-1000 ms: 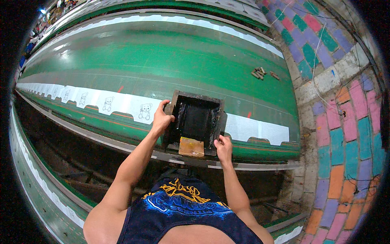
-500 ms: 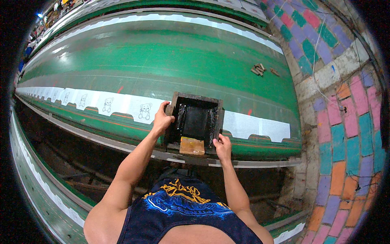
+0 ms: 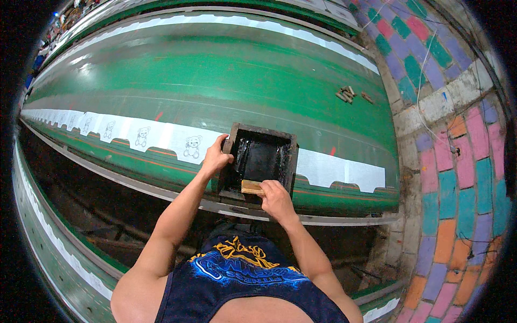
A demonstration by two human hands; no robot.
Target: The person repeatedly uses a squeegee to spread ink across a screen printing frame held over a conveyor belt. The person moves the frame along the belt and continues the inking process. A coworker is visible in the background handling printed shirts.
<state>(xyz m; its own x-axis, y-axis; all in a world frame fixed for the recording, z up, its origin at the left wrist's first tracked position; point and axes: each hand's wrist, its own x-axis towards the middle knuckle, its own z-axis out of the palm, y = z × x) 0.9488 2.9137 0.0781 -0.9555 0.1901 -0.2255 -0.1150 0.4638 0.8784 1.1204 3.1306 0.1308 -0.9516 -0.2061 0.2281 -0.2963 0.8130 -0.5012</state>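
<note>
A dark screen-printing frame with deep walls and black ink inside lies across the near edge of a long green table. My left hand grips its left wall, fingers wrapped over the side. With my right hand I hold a wooden squeegee at the frame's near end; the blade's lower edge is hidden. A white fabric strip runs beneath the frame. To the left, the strip carries several black teddy bear outlines; right of the frame it is plain white.
Several short brownish rolled pieces lie at the table's far right. Another white strip follows the far edge. A metal rail borders the near side. Painted multicoloured paving lies to the right, with a thin cable across it.
My right hand has left the frame's right wall and taken hold of the squeegee, which is now tilted more upright. My left hand stays on the frame.
</note>
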